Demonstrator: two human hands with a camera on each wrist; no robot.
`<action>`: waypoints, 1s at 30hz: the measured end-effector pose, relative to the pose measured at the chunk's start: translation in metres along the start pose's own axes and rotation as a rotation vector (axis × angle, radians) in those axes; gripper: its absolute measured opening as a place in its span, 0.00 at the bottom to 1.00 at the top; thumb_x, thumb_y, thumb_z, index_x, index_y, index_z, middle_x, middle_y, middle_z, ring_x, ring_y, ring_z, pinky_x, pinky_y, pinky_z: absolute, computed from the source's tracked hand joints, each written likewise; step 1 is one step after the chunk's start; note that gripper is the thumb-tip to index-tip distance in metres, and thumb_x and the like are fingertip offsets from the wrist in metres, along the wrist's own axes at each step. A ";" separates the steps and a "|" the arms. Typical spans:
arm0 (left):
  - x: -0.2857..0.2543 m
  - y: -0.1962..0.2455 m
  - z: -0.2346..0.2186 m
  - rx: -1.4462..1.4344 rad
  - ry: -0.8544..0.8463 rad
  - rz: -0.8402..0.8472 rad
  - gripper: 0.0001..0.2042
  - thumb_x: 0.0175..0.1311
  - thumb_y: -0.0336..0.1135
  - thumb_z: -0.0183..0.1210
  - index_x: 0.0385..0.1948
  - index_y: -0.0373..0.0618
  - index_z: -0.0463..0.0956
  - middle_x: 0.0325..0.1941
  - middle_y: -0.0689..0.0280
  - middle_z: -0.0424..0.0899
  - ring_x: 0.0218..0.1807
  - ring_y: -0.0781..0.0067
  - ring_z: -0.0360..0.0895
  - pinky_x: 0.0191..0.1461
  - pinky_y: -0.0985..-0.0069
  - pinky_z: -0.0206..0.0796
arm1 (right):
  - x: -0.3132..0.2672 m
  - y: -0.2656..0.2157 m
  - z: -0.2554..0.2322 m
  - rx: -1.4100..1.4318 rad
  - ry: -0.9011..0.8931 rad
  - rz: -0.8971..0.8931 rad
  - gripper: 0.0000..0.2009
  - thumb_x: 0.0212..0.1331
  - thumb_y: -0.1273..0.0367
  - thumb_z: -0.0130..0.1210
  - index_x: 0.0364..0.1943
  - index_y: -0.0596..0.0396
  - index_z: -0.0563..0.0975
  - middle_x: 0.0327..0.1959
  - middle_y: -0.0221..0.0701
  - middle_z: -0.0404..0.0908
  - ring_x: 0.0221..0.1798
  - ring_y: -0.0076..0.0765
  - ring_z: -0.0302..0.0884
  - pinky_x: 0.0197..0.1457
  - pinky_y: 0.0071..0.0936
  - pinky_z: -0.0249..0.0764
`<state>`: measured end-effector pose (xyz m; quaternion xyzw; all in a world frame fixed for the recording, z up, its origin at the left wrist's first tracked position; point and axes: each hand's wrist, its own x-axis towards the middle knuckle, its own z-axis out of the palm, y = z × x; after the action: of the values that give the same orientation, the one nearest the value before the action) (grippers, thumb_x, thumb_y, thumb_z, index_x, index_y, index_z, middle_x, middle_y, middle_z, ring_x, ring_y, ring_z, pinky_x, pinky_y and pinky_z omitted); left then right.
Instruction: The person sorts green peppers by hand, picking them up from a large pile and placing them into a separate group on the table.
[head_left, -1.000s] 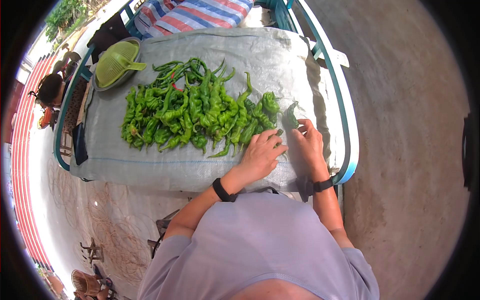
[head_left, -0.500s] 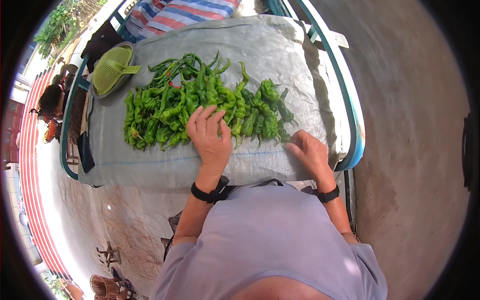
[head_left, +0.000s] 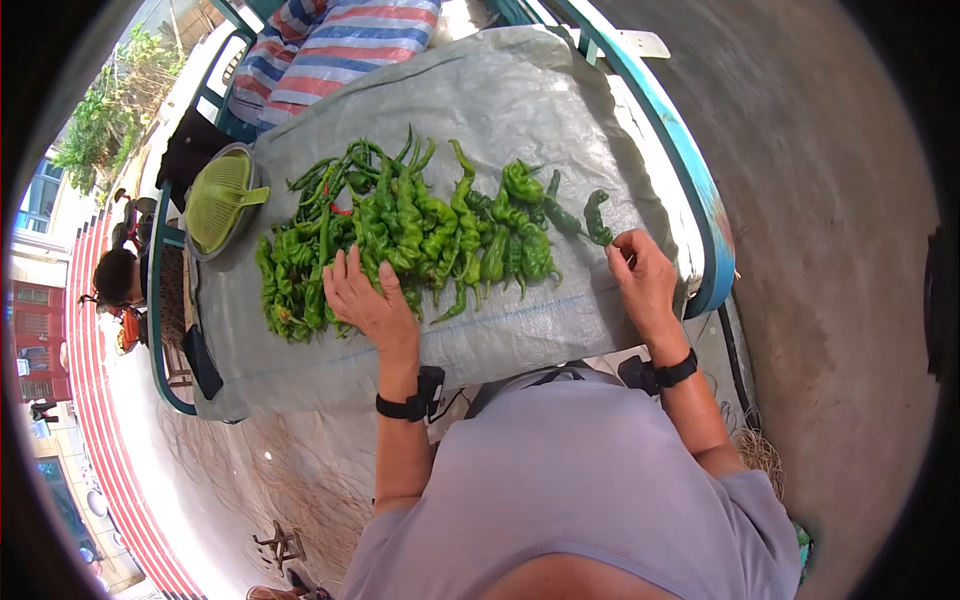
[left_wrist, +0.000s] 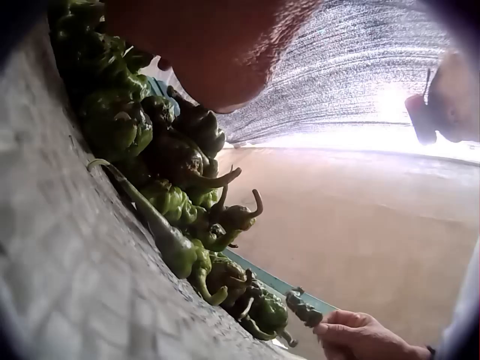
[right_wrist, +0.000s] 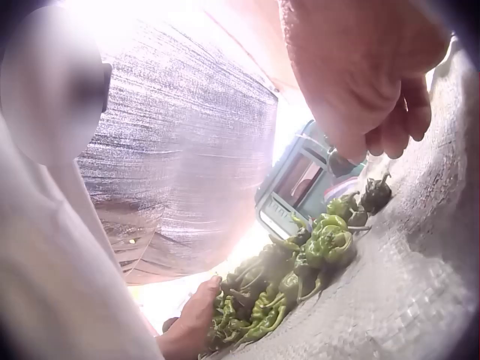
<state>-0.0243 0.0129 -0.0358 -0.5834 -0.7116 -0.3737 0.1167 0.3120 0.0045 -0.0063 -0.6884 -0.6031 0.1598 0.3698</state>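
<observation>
A heap of green peppers (head_left: 420, 225) lies on a grey woven sheet (head_left: 520, 100) spread over the table. My left hand (head_left: 358, 288) rests flat, fingers straight, on the heap's near left part; in the left wrist view the palm (left_wrist: 225, 52) hovers just over the peppers (left_wrist: 172, 195). Right of the heap, my right hand (head_left: 632, 265) pinches one dark green pepper (head_left: 598, 218) by its stem, apart from the others. The left wrist view shows that pepper (left_wrist: 304, 307) held at the right hand's fingertips (left_wrist: 334, 330). My right hand's fingers (right_wrist: 397, 127) are curled in the right wrist view.
A green strainer (head_left: 225, 200) sits in a bowl at the sheet's far left. A dark flat object (head_left: 202, 362) lies at the near left corner. A striped cloth (head_left: 330, 45) lies beyond the sheet. The table's teal rim (head_left: 690, 190) runs along the right. A person (head_left: 115, 280) sits at far left.
My left hand has slid left along the heap's near edge. My right hand, flat on the sheet before, has taken up a dark pepper and holds it right of the heap.
</observation>
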 end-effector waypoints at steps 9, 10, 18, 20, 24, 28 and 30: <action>0.010 -0.024 -0.004 -0.063 -0.040 0.057 0.24 0.78 0.52 0.47 0.62 0.42 0.72 0.71 0.57 0.67 0.76 0.50 0.52 0.75 0.51 0.42 | 0.023 0.015 0.022 -0.257 -0.064 0.008 0.09 0.62 0.63 0.61 0.39 0.51 0.77 0.35 0.35 0.83 0.37 0.46 0.82 0.39 0.41 0.73; 0.010 -0.029 -0.003 -0.039 -0.055 0.092 0.24 0.78 0.52 0.47 0.62 0.42 0.73 0.71 0.57 0.67 0.76 0.50 0.52 0.75 0.51 0.42 | 0.023 0.011 0.021 -0.244 -0.050 0.026 0.09 0.62 0.63 0.61 0.40 0.51 0.77 0.35 0.35 0.83 0.38 0.46 0.82 0.39 0.41 0.73; 0.005 -0.054 0.003 0.242 -0.097 0.248 0.20 0.77 0.49 0.49 0.59 0.47 0.77 0.75 0.63 0.60 0.77 0.52 0.50 0.76 0.55 0.46 | 0.017 0.001 0.037 -0.205 -0.073 -0.171 0.09 0.62 0.64 0.61 0.42 0.49 0.78 0.36 0.34 0.84 0.35 0.46 0.83 0.36 0.42 0.74; 0.003 -0.052 0.002 0.258 -0.078 0.276 0.18 0.77 0.46 0.50 0.58 0.47 0.78 0.76 0.63 0.60 0.77 0.53 0.50 0.76 0.56 0.48 | 0.019 0.004 0.043 -0.242 -0.088 -0.184 0.08 0.61 0.64 0.61 0.40 0.49 0.78 0.34 0.33 0.84 0.34 0.46 0.83 0.35 0.42 0.74; 0.003 -0.057 0.002 0.221 -0.022 0.340 0.18 0.74 0.47 0.53 0.57 0.48 0.79 0.74 0.62 0.64 0.75 0.52 0.54 0.73 0.57 0.51 | 0.022 0.008 0.047 -0.290 -0.126 -0.156 0.08 0.62 0.62 0.61 0.36 0.49 0.77 0.31 0.34 0.84 0.33 0.46 0.83 0.34 0.42 0.74; 0.005 -0.057 0.005 0.179 -0.023 0.329 0.18 0.72 0.46 0.54 0.56 0.48 0.80 0.74 0.62 0.63 0.76 0.53 0.53 0.74 0.56 0.49 | 0.018 0.000 0.039 -0.192 -0.049 -0.105 0.08 0.62 0.61 0.61 0.35 0.49 0.77 0.30 0.36 0.83 0.34 0.48 0.82 0.35 0.43 0.73; 0.007 -0.063 0.003 0.168 -0.038 0.304 0.18 0.71 0.46 0.54 0.56 0.48 0.80 0.74 0.63 0.63 0.76 0.53 0.53 0.75 0.55 0.48 | 0.016 -0.002 0.033 -0.268 -0.096 -0.044 0.08 0.63 0.61 0.60 0.37 0.48 0.78 0.30 0.37 0.83 0.35 0.50 0.82 0.37 0.43 0.73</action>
<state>-0.0829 0.0173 -0.0587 -0.6795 -0.6460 -0.2798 0.2067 0.2922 0.0303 -0.0236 -0.7099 -0.6509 0.1025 0.2485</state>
